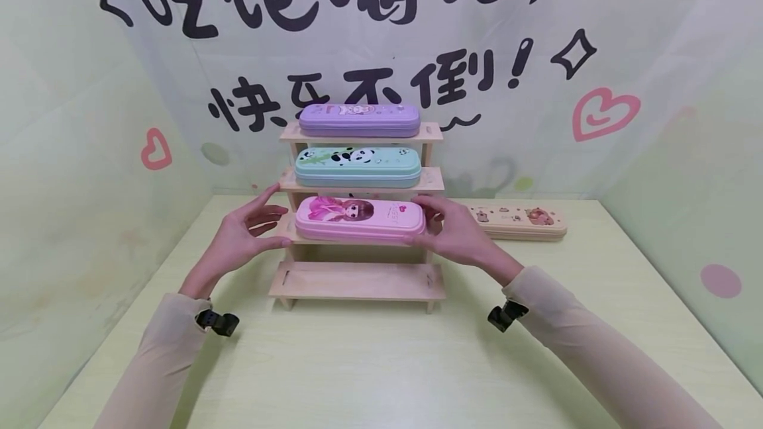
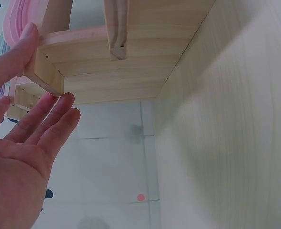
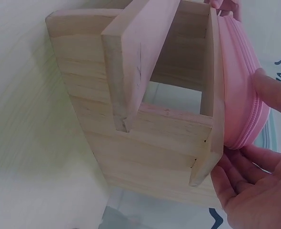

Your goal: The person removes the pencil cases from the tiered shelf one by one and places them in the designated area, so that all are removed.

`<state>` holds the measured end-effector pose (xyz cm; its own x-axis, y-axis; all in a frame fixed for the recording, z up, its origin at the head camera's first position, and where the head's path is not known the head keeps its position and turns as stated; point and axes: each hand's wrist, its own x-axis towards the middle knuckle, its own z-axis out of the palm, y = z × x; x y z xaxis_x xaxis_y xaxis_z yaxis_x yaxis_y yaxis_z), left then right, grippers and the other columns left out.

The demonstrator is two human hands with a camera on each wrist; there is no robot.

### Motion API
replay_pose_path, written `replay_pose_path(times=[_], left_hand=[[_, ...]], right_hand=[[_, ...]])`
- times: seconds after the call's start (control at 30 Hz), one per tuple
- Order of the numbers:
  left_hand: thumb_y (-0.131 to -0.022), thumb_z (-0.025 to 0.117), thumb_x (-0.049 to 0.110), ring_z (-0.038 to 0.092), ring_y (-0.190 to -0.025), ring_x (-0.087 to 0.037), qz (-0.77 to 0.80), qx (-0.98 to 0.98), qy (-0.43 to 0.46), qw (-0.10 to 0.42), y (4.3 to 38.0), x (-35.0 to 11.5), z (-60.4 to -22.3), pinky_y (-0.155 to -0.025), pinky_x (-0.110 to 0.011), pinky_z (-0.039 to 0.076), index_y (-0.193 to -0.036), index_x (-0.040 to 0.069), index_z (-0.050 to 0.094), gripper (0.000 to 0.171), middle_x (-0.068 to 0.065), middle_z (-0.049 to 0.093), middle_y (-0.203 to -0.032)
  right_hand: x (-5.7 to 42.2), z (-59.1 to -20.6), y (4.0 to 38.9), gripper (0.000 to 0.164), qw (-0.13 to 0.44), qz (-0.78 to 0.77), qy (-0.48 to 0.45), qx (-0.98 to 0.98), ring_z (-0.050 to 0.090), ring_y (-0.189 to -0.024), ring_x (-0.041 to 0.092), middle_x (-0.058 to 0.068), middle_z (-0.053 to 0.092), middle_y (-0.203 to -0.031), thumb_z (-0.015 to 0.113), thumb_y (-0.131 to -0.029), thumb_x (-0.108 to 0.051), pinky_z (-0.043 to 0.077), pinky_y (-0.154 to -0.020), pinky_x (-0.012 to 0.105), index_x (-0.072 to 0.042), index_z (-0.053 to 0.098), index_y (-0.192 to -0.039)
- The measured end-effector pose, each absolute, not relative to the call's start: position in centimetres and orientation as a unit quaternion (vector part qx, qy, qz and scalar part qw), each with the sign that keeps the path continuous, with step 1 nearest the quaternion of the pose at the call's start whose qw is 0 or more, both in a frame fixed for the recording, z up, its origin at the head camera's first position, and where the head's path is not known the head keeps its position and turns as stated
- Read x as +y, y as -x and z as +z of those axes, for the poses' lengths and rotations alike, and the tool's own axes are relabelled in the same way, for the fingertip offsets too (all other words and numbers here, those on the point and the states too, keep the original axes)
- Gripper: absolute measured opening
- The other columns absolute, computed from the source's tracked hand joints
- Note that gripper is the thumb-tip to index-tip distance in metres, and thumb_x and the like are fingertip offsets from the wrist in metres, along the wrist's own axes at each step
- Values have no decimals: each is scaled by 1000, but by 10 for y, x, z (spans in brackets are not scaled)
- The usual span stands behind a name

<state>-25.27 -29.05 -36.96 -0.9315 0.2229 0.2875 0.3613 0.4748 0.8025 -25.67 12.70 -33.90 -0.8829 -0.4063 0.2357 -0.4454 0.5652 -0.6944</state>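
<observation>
A pink pencil case with a doll-like girl on its lid lies on the second-lowest tier of a wooden step rack. My right hand holds the case's right end; in the right wrist view the thumb presses its zipped side and the fingers curl behind it. At the left end of that tier is my left hand, its fingers fairly straight. The left wrist view shows its thumb and fingertips at the shelf end. Above sit a mint panda pencil case and a purple one.
A cream pencil case lies on the table behind and right of my right hand. The rack's lowest tier holds nothing. A printed cloth backdrop rises behind the rack, with side walls left and right.
</observation>
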Motion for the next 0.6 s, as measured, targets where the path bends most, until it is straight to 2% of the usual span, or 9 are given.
replay_pose_path(times=[0.13, 0.27, 0.37, 0.5, 0.6], left_hand=[[-82, 93, 14, 60, -131, -38, -485, -854, 172, 73, 253, -290, -370, -106, -30, 52, -167, 35, 32, 106, -18, 64, -139], [-82, 93, 14, 60, -131, -37, -485, -853, 174, 75, 254, -290, -370, -108, -37, 51, -167, 35, 32, 106, -18, 64, -139], [-82, 93, 14, 60, -131, -37, -486, -853, 174, 73, 255, -290, -370, -108, -45, 49, -166, 36, 33, 106, -18, 64, -139], [-83, 93, 14, 59, -132, -38, -484, -856, 166, 65, 255, -291, -370, -110, -47, 49, -167, 37, 31, 107, -18, 63, -141], [-83, 93, 15, 58, -134, -40, -484, -858, 162, 59, 254, -291, -370, -111, -46, 49, -167, 38, 30, 107, -19, 61, -143]], right_hand=[[129, -339, 256, 71, 28, 392, -243, -887, 62, -104, 28, 9, 68, -126, 89, -86, -27, 57, -89, 44, -6, 59, -147], [134, -339, 256, 70, 34, 391, -250, -885, 61, -104, 28, 8, 68, -127, 90, -85, -26, 56, -94, 49, -8, 61, -146], [137, -339, 255, 69, 33, 391, -255, -884, 61, -104, 27, 7, 68, -126, 90, -84, -24, 55, -93, 49, -8, 62, -145], [142, -338, 255, 68, 31, 381, -261, -887, 60, -105, 25, 5, 69, -123, 90, -83, -26, 53, -90, 43, -10, 63, -144], [145, -338, 255, 67, 33, 375, -263, -888, 61, -106, 26, 5, 69, -121, 91, -83, -28, 53, -93, 43, -10, 64, -142]])
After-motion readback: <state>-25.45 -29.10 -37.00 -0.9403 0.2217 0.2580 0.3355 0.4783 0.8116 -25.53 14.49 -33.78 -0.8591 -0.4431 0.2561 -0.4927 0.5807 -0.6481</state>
